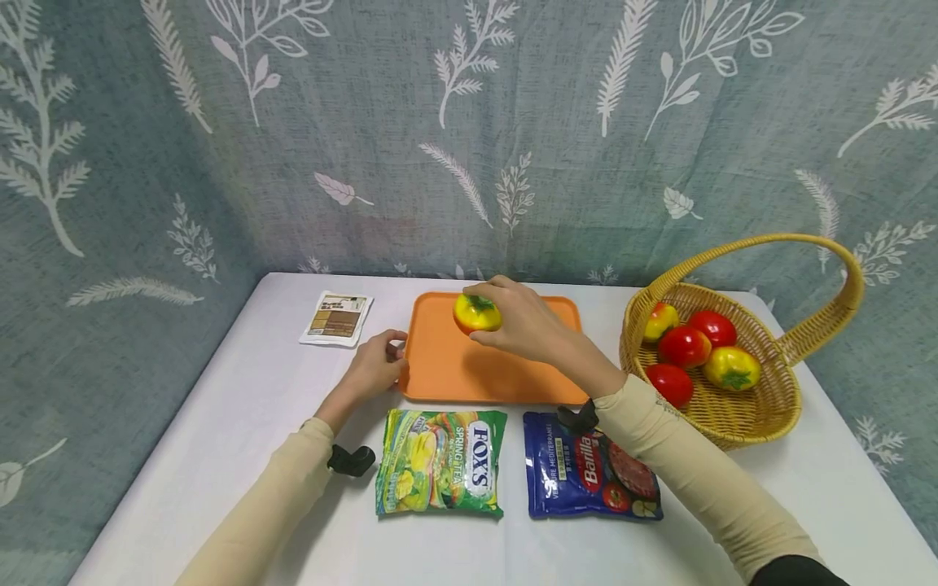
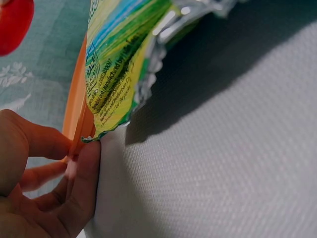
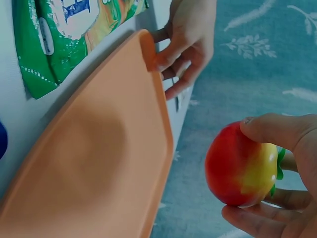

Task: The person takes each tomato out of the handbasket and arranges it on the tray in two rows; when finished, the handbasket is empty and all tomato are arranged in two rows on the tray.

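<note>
Currently, our left hand (image 1: 372, 366) pinches the tray (image 1: 454, 370), our right hand (image 1: 529, 319) grips one unplaced fruit (image 1: 471, 316); the basket (image 1: 777, 399) holds five.

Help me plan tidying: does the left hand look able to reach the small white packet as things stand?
Likely yes: the small white packet lies near the left hand, with nothing between them in the head view. That hand pinches the orange tray by its edge, so it would probably need to let go first.
</note>
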`<action>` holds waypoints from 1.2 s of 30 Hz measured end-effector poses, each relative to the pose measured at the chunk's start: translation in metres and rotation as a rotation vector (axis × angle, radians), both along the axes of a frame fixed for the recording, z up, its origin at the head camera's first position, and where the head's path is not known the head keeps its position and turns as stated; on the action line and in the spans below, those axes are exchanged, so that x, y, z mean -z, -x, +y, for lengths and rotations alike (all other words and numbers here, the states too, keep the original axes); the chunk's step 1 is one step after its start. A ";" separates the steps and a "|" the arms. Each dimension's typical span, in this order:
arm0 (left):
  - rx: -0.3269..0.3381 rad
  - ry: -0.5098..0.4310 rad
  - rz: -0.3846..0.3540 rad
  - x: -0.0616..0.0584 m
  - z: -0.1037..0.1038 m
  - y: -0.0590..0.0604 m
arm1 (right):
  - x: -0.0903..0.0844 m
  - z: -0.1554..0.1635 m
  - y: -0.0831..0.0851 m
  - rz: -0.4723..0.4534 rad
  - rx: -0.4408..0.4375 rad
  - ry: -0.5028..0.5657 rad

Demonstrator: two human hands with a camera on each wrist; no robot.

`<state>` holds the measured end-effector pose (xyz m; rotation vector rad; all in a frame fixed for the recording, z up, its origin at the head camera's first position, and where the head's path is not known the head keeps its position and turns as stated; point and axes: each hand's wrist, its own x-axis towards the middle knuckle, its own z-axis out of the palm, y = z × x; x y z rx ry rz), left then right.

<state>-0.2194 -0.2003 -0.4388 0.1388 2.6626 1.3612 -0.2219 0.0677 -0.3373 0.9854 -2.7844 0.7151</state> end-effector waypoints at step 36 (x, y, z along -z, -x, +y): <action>-0.013 0.014 0.005 0.002 0.001 -0.001 | 0.049 -0.058 0.059 -0.095 0.064 -0.006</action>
